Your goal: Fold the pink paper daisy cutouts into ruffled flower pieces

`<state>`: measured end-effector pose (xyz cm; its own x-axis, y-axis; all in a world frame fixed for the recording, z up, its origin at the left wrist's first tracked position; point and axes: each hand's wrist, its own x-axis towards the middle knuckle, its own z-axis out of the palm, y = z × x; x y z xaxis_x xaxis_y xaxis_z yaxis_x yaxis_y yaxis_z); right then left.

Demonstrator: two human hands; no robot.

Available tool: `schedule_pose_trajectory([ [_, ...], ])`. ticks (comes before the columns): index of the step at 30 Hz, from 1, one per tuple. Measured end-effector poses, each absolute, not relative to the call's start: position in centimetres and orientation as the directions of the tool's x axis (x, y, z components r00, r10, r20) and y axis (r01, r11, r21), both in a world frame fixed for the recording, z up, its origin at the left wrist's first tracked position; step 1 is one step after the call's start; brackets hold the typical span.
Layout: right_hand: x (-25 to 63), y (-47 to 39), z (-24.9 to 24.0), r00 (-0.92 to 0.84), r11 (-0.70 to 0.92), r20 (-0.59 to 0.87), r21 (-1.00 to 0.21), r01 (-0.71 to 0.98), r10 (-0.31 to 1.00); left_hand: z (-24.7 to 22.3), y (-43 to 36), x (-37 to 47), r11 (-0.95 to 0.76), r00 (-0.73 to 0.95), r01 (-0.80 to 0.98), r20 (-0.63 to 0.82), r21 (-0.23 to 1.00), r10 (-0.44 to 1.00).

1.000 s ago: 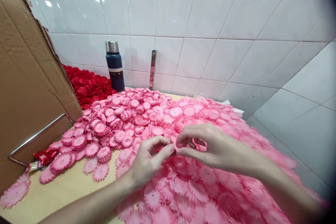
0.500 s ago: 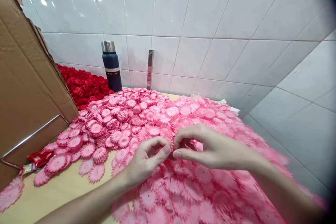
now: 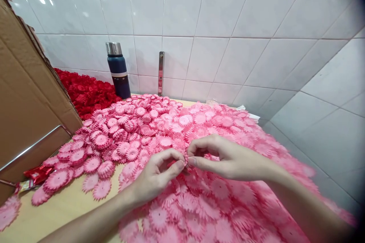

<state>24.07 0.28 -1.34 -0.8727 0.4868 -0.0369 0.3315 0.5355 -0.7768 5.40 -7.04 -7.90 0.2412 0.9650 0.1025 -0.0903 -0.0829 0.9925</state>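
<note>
My left hand [image 3: 159, 176] and my right hand [image 3: 225, 157] meet over a large heap of pink fabric flower pieces [image 3: 199, 201]. Both pinch one small pink flower piece [image 3: 185, 158] between thumb and fingertips, the fingertips touching each other. Something red shows inside my left hand's curled fingers; what it is cannot be told. Folded pink flower pieces [image 3: 125, 129] lie in a separate mound to the left, flat ones under and to the right of my hands.
A big cardboard box [image 3: 25, 98] with a metal wire frame [image 3: 34, 146] stands at the left. A heap of red flower pieces [image 3: 85, 95] and a dark blue flask [image 3: 117, 70] sit at the tiled wall. A red wrapper [image 3: 35, 174] lies on the wooden table [image 3: 57, 212].
The view has shifted slightly, so things sit a little further left. My fingertips have closed tighter together on the small pink piece; the hands stay in the same spot.
</note>
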Motion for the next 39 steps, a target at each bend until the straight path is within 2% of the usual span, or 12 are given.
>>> schedule_pose_trajectory([
  [7,23.8,0.0,-1.3,-0.885,0.604,-0.010,-0.727,0.326,0.466,-7.6,-7.1,5.5,-0.088,0.232,-0.067,0.101,0.994,0.968],
  [13,23.5,-0.1,-1.5,-0.859,0.636,0.032,-0.686,0.353,0.511,-7.6,-7.1,5.4,-0.087,0.182,-0.014,0.088,0.996,0.979],
  [17,23.5,0.4,-2.3,-0.779,0.746,0.197,-0.494,0.446,0.595,-8.1,-6.9,5.3,-0.117,0.103,0.017,0.114,0.993,0.988],
  [24,24.9,1.7,-2.3,-0.656,0.771,0.410,-0.273,0.576,0.634,-8.9,-6.8,5.0,-0.142,0.015,-0.020,0.142,0.990,0.990],
  [27,25.6,1.7,-1.3,-0.653,0.752,0.374,-0.363,0.550,0.658,-8.7,-7.0,5.0,-0.157,0.031,-0.043,0.158,0.987,0.987],
  [30,25.3,0.8,-0.6,-0.699,0.703,0.257,-0.529,0.476,0.667,-8.4,-7.0,5.2,-0.147,0.035,0.009,0.147,0.989,0.989],
  [32,24.6,0.0,-0.6,-0.762,0.667,0.167,-0.622,0.411,0.626,-8.1,-7.1,5.3,-0.142,0.038,0.044,0.140,0.989,0.989],
  [39,22.9,-0.8,-1.7,-0.816,0.646,0.151,-0.696,0.312,0.558,-7.7,-7.3,5.4,-0.170,0.106,0.086,0.160,0.982,0.981],
])
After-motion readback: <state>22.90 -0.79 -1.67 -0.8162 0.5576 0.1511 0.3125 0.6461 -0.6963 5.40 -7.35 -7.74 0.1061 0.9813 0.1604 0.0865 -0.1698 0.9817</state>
